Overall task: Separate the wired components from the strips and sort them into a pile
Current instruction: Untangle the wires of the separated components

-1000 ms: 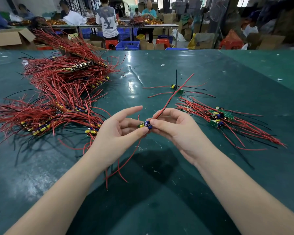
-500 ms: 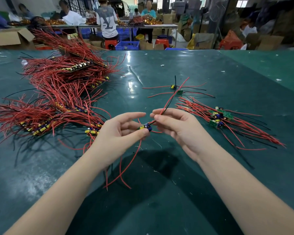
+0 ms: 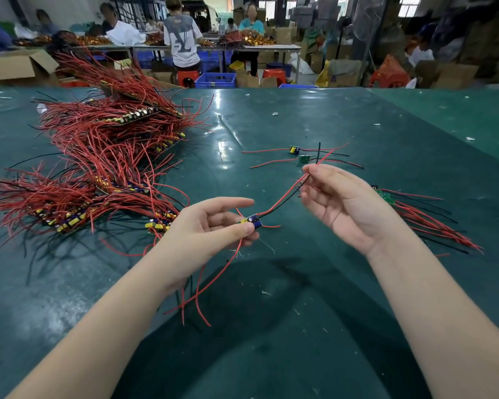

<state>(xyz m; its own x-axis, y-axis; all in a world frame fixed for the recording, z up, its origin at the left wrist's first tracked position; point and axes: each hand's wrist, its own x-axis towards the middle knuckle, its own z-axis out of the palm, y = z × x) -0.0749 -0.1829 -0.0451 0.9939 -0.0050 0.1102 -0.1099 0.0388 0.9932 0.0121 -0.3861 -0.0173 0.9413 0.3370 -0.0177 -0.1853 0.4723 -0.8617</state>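
My left hand (image 3: 211,230) pinches a small wired component (image 3: 252,220) between thumb and fingertips, index finger stretched out above it. My right hand (image 3: 343,203) is raised up and to the right of it, thumb and fingertip clamped on that component's red and black wires (image 3: 283,197), other fingers loosely open. The leads run taut-ish from the part up to the right hand; more red leads hang down from the left hand, ending below my wrist.

Unsorted strips w/ red wires (image 3: 98,168) lie heaped left of and beyond the left hand. The sorted pile (image 3: 421,217) sits just right of and behind the right hand. Two loose components (image 3: 298,154) lie on the green table (image 3: 242,326) beyond the right fingertips.

To do this step well, I judge: keep the left pinch on the body of the part, not the solder joints; draw the wires clear w/ the right hand in one straight line so nothing snags; check no lead is tangled w/ the hanging ones; then carry the piece right, to the pile, leads pointing the same way as the rest.

Writing: large pale letters on the back of a standing person's grey T-shirt (image 3: 182,38), far beyond both hands, approx. "LY" or "YL", can't say which. No labels readable on parts or boxes.
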